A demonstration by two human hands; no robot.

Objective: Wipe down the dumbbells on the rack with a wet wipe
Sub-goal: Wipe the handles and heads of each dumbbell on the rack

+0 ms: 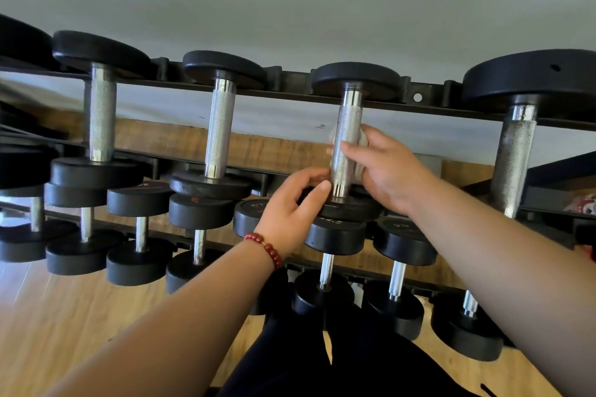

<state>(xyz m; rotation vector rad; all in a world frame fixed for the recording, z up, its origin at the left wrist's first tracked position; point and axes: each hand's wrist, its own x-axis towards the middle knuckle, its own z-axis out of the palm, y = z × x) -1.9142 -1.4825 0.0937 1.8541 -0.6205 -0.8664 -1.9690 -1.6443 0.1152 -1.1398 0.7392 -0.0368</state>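
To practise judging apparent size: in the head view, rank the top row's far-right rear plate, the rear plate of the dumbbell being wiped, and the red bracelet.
Largest: far-right rear plate.
Then the wiped dumbbell's rear plate.
Smallest: red bracelet, though it sits nearer the camera.

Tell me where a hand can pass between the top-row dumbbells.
Wide gaps lie between the leftmost knurled steel handle and the second handle, and between that and the handle being wiped. The right hand holding the white wet wipe fills the next gap. The lower row's black dumbbell heads sit crowded.
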